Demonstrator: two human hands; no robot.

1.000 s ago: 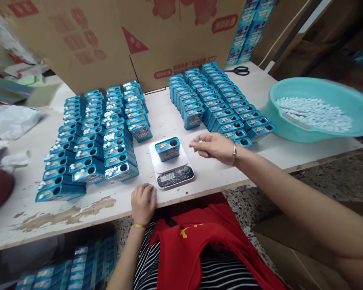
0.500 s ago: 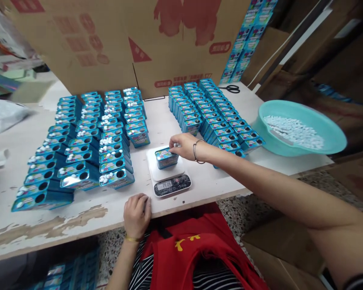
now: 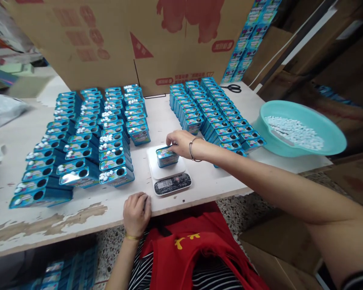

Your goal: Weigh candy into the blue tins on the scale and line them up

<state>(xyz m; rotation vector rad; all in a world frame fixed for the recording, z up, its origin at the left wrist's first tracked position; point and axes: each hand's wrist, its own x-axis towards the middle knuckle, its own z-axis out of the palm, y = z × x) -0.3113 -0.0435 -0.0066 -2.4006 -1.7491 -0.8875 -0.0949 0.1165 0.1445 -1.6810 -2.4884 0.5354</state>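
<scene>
A small blue tin [image 3: 166,157] stands on a white digital scale [image 3: 172,183] near the table's front edge. My right hand [image 3: 181,144] hovers over the tin's top, fingertips pinched together at its round hole on a few small white candies. My left hand [image 3: 136,213] rests curled on the table edge just left of the scale, with nothing visible in it. A teal basin [image 3: 335,139] of white candies [image 3: 293,131] sits at the right end of the table.
Several rows of blue tins with candies on their lids [image 3: 87,137] fill the left of the table [image 3: 78,209]. Another block of tins [image 3: 211,110] stands behind the scale on the right. A big cardboard box [image 3: 124,40] walls the back; scissors [image 3: 231,88] lie beside it.
My right hand has moved left from beside the scale to over the tin and lowered its fingertips onto the lid. The left hand has stayed put. The view has shifted.
</scene>
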